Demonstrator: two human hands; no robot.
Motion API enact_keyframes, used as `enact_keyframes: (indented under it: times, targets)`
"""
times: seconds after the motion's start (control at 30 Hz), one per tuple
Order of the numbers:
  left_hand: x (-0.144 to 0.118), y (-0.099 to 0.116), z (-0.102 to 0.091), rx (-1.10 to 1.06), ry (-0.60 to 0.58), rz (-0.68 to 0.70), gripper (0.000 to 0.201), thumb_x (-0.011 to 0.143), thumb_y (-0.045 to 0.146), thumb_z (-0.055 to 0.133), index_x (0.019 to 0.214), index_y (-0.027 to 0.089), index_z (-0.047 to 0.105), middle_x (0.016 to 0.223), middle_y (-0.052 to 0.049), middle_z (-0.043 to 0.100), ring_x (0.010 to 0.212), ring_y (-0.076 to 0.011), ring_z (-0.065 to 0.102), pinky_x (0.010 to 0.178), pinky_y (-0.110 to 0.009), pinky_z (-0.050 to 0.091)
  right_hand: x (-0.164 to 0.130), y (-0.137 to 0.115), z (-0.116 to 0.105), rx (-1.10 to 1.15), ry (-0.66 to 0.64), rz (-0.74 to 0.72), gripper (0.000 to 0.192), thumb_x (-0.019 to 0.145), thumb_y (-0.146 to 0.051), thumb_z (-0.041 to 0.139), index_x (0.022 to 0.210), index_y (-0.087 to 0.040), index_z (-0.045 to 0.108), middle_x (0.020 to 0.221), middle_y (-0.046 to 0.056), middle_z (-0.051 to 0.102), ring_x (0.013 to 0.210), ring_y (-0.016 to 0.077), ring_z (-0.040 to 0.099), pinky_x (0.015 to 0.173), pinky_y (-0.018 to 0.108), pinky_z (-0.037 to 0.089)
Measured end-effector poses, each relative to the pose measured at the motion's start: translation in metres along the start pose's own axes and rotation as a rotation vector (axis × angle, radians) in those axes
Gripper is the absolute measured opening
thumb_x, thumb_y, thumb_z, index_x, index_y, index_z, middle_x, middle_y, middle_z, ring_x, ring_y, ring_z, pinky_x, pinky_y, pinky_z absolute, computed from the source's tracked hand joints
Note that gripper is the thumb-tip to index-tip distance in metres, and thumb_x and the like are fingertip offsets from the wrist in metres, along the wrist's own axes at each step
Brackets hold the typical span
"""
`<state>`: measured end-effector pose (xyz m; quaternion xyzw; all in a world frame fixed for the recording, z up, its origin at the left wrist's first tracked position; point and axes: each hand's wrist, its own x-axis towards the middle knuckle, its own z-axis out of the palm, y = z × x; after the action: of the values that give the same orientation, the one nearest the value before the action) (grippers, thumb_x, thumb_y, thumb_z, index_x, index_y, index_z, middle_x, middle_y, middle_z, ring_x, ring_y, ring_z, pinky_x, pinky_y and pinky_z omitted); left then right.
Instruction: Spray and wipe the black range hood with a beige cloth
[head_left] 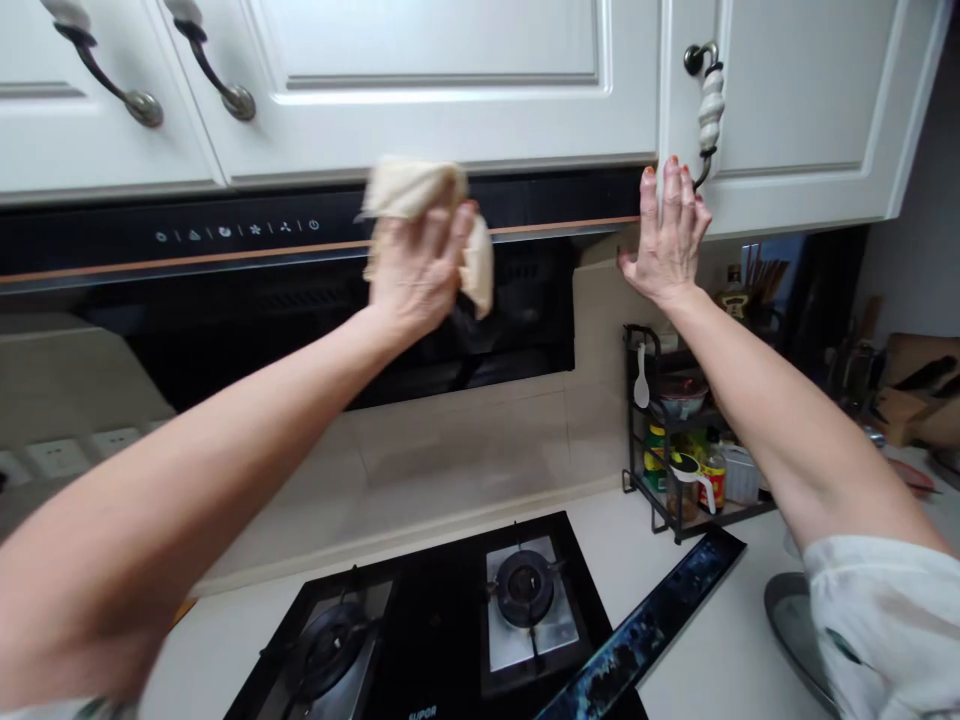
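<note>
Hood (247, 240) sits under cabinets (420, 90), hob (450, 620) below on counter (712, 650); rack (675, 440) to hob's right. Left hand (420, 265) w/ cloth (420, 195) at hood front; right hand (667, 235) at hood's right end.

A pale, smooth kitchen countertop (705, 650) runs across the bottom of the frame, with a black glass two-burner gas hob (442, 640) set into it at lower centre. Just right of the hob a long, dark glossy strip (652, 620) lies slantwise on the counter. Behind it, at middle right, stands a black wire rack of bottles and jars (686, 440), and a grey round dish (795, 625) sits at lower right.
</note>
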<state>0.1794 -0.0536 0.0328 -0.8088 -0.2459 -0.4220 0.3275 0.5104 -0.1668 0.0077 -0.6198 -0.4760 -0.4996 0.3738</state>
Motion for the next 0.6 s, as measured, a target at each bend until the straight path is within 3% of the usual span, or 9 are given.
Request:
enact_keyframes:
  times: [0.1,0.17,0.27,0.33,0.4,0.5,0.6]
  targets:
    - [0.058,0.083,0.019,-0.082,-0.061,0.266,0.065,0.105,0.028,0.027,0.17,0.019,0.031,0.18,0.002,0.017,0.158,-0.0325,0.027,0.132,-0.054,0.019,0.002,0.0,0.01,0.015,0.036,0.061,0.07,0.107,-0.038,0.03,0.173,-0.019,0.015,0.177,0.009,0.013,0.166,0.0285,0.0,0.128,0.064,0.017]
    - [0.087,0.129,0.029,-0.104,-0.054,0.35,0.064,0.105,0.025,0.029,0.168,0.017,0.035,0.178,-0.001,0.023,0.16,-0.029,0.026,0.133,-0.051,0.016,0.005,0.001,0.015,0.03,0.036,0.115,0.063,0.11,-0.032,0.012,0.172,-0.021,0.017,0.178,0.003,0.013,0.166,0.023,0.002,0.13,0.06,0.016]
    - [0.109,0.166,0.043,-0.084,0.019,0.334,0.063,0.105,0.021,0.025,0.166,0.014,0.036,0.176,-0.006,0.03,0.164,-0.0252,0.015,0.135,-0.048,0.009,0.008,0.004,0.018,0.037,0.028,0.144,0.061,0.112,-0.032,0.005,0.169,-0.014,0.017,0.178,0.005,0.011,0.164,0.0199,0.005,0.133,0.054,0.012]
    - [0.109,0.166,0.049,-0.066,0.037,0.343,0.064,0.103,0.018,0.027,0.166,0.016,0.038,0.174,-0.006,0.034,0.164,-0.0249,0.015,0.134,-0.049,0.011,0.009,0.006,0.017,0.024,0.019,0.127,0.06,0.113,-0.03,0.006,0.168,-0.007,0.017,0.178,0.009,0.01,0.164,0.0191,0.004,0.133,0.053,0.01]
    - [0.1,0.152,0.049,-0.067,0.039,0.38,0.066,0.1,0.015,0.029,0.165,0.018,0.041,0.17,-0.007,0.039,0.164,-0.0268,0.017,0.132,-0.054,0.017,0.009,0.007,0.016,-0.012,0.004,0.11,0.061,0.114,-0.03,0.007,0.167,-0.003,0.018,0.177,0.012,0.01,0.165,0.0197,0.002,0.132,0.053,0.008]
    - [0.076,0.115,0.04,-0.084,0.027,0.371,0.067,0.099,0.015,0.029,0.164,0.023,0.045,0.164,-0.008,0.046,0.163,-0.03,0.021,0.129,-0.058,0.024,0.008,0.011,0.017,-0.065,0.003,0.043,0.067,0.113,-0.036,0.02,0.168,0.002,0.018,0.176,0.018,0.007,0.165,0.0253,0.0,0.129,0.058,0.007]
    - [0.043,0.06,0.023,-0.082,-0.005,0.247,0.067,0.103,0.02,0.022,0.166,0.028,0.044,0.165,-0.005,0.047,0.162,-0.028,0.022,0.132,-0.053,0.017,0.008,0.021,0.021,-0.089,0.004,-0.016,0.074,0.111,-0.039,0.025,0.169,0.004,0.014,0.175,0.022,0.002,0.166,0.0313,-0.001,0.126,0.063,0.009]
